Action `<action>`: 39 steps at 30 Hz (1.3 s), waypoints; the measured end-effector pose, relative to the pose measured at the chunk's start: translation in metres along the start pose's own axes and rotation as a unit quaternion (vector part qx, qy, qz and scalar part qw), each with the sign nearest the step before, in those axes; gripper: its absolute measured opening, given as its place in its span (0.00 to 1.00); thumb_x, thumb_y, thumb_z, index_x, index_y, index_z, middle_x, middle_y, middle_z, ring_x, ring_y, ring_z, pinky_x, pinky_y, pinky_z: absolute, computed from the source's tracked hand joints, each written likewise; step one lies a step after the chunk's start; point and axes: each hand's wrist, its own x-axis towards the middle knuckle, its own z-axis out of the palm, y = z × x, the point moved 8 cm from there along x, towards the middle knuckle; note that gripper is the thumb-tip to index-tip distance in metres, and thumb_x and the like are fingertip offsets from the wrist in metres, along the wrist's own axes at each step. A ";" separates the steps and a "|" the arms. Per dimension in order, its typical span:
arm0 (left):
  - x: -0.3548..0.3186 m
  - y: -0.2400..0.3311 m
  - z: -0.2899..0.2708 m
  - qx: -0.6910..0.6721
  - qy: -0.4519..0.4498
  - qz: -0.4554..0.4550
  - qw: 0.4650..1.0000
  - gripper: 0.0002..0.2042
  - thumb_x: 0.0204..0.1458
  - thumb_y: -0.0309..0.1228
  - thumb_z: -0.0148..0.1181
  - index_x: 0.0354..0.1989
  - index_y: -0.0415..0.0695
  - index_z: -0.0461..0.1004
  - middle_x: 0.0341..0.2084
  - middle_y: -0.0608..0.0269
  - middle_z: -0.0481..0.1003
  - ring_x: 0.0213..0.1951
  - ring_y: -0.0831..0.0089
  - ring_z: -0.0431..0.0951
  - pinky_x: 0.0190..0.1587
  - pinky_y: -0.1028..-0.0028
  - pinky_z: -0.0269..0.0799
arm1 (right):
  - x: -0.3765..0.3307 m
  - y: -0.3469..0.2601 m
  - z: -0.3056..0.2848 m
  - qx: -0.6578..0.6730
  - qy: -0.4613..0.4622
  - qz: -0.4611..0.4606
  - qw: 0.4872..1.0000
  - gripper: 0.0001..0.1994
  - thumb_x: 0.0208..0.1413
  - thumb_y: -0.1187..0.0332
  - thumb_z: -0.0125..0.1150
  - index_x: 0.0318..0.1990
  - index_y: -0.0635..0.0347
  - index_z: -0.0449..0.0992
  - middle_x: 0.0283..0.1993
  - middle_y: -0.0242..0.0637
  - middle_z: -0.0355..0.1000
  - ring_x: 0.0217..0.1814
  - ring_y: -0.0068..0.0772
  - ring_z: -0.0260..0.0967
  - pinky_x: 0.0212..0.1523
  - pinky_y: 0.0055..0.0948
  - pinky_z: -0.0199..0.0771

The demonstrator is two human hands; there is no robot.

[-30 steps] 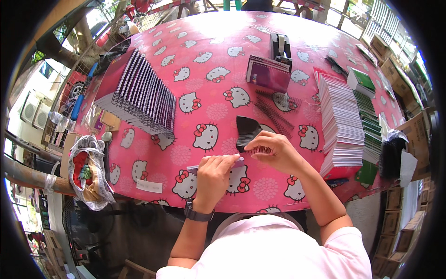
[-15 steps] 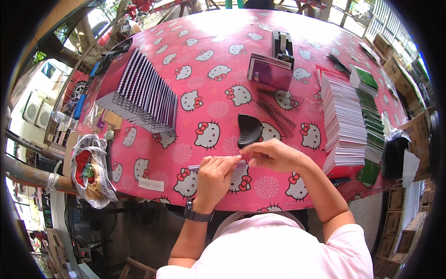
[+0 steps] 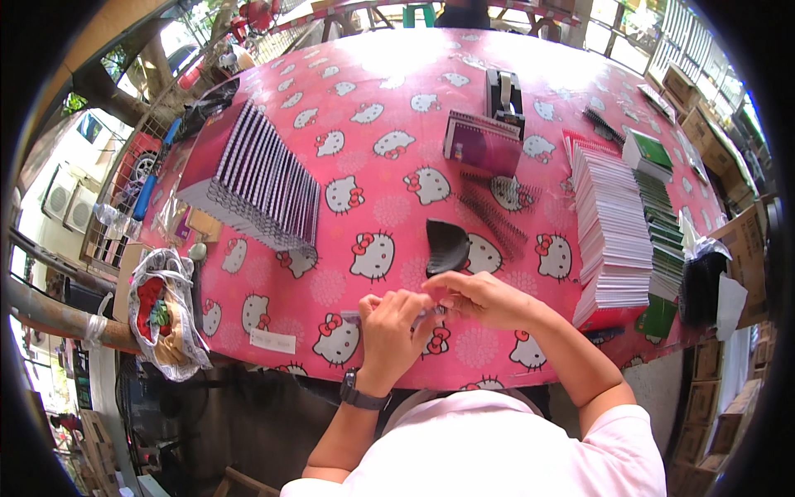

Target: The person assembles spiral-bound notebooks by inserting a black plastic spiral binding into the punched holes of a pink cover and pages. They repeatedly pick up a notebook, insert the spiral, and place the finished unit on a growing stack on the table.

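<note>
Both my hands work together at the near edge of a pink table (image 3: pixel 397 141) with a white cat pattern. My left hand (image 3: pixel 391 327) and my right hand (image 3: pixel 480 296) pinch a thin flat stack of pages with a pale edge (image 3: pixel 358 316) that lies crosswise in front of me; most of it is hidden under my fingers. Just beyond my right hand lies a curved black plastic piece (image 3: pixel 445 246). A few dark spiral binding coils (image 3: pixel 493 217) lie behind it.
A leaning row of spiral-bound notebooks (image 3: pixel 248 182) stands at the left. A tall stack of white pages (image 3: pixel 611 228) and green-covered books (image 3: pixel 662 240) fills the right. A purple notebook (image 3: pixel 482 142) and a black tape dispenser (image 3: pixel 503 89) sit further back. A bag (image 3: pixel 166 311) hangs at the left edge.
My hands have shifted slightly along the thin stack; the rest of the table looks the same.
</note>
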 end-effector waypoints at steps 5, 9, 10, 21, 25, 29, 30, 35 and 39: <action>0.000 0.008 -0.006 -0.012 0.007 0.027 1.000 0.11 0.48 0.42 0.61 0.34 0.51 0.74 0.31 0.71 0.74 0.38 0.72 0.73 0.51 0.62 0.54 | 0.024 0.020 -0.032 -0.243 0.100 0.011 0.965 0.28 0.47 0.62 0.65 0.57 0.54 0.65 0.57 0.48 0.62 0.58 0.47 0.60 0.56 0.41 0.62; -0.002 -0.001 -0.003 0.005 -0.037 0.027 0.999 0.10 0.49 0.42 0.60 0.35 0.52 0.75 0.33 0.72 0.74 0.40 0.73 0.73 0.54 0.58 0.52 | 0.047 0.054 -0.021 -0.316 0.007 0.085 0.945 0.42 0.34 0.54 0.73 0.60 0.49 0.62 0.69 0.52 0.47 0.68 0.57 0.47 0.64 0.48 0.55; -0.004 -0.004 0.002 0.020 -0.045 0.029 0.998 0.10 0.49 0.42 0.61 0.35 0.52 0.75 0.33 0.72 0.74 0.40 0.73 0.73 0.55 0.57 0.51 | 0.047 0.056 -0.019 -0.330 0.001 0.102 0.939 0.43 0.33 0.54 0.73 0.61 0.50 0.61 0.68 0.54 0.47 0.67 0.58 0.48 0.64 0.48 0.56; 0.000 0.001 -0.013 -0.016 0.020 0.049 0.998 0.11 0.40 0.44 0.68 0.28 0.54 0.77 0.29 0.75 0.74 0.41 0.75 0.73 0.62 0.49 0.33 | 0.024 0.050 -0.036 -0.150 0.054 0.040 0.986 0.32 0.36 0.46 0.72 0.50 0.51 0.75 0.60 0.50 0.61 0.62 0.51 0.57 0.59 0.45 0.61; -0.014 -0.035 -0.014 0.018 0.020 0.014 1.000 0.13 0.28 0.42 0.75 0.22 0.53 0.77 0.25 0.75 0.74 0.37 0.74 0.73 0.63 0.54 0.38 | 0.001 0.029 -0.012 0.241 -0.073 -0.028 0.967 0.31 0.43 0.40 0.64 0.47 0.56 0.78 0.53 0.45 0.70 0.59 0.42 0.62 0.63 0.41 0.55; -0.015 -0.032 -0.012 0.002 0.017 0.034 0.999 0.13 0.29 0.41 0.75 0.22 0.53 0.78 0.22 0.75 0.74 0.35 0.75 0.73 0.62 0.55 0.41 | -0.002 0.030 0.002 0.047 -0.048 0.030 0.997 0.29 0.47 0.42 0.62 0.47 0.58 0.77 0.52 0.43 0.70 0.57 0.41 0.63 0.58 0.38 0.59; -0.016 -0.033 -0.012 0.003 0.020 0.030 0.999 0.13 0.29 0.40 0.75 0.23 0.53 0.78 0.22 0.75 0.74 0.35 0.75 0.73 0.62 0.55 0.41 | 0.002 0.033 -0.003 0.013 -0.024 0.043 0.999 0.29 0.47 0.43 0.62 0.47 0.58 0.77 0.52 0.43 0.70 0.57 0.41 0.63 0.58 0.39 0.59; -0.013 -0.034 -0.010 -0.031 0.022 0.000 0.999 0.29 0.28 0.42 0.75 0.44 0.52 0.74 0.21 0.76 0.74 0.32 0.77 0.74 0.62 0.56 0.43 | 0.008 0.024 -0.003 -0.051 -0.035 0.047 0.997 0.28 0.46 0.43 0.63 0.42 0.61 0.78 0.44 0.42 0.73 0.52 0.43 0.64 0.54 0.37 0.62; -0.019 -0.041 -0.010 -0.021 0.043 0.010 0.999 0.41 0.30 0.45 0.75 0.58 0.49 0.64 0.21 0.78 0.74 0.31 0.79 0.74 0.61 0.56 0.44 | 0.011 0.014 0.001 0.161 -0.014 -0.011 0.987 0.29 0.45 0.40 0.62 0.36 0.63 0.79 0.41 0.46 0.73 0.49 0.46 0.65 0.52 0.39 0.64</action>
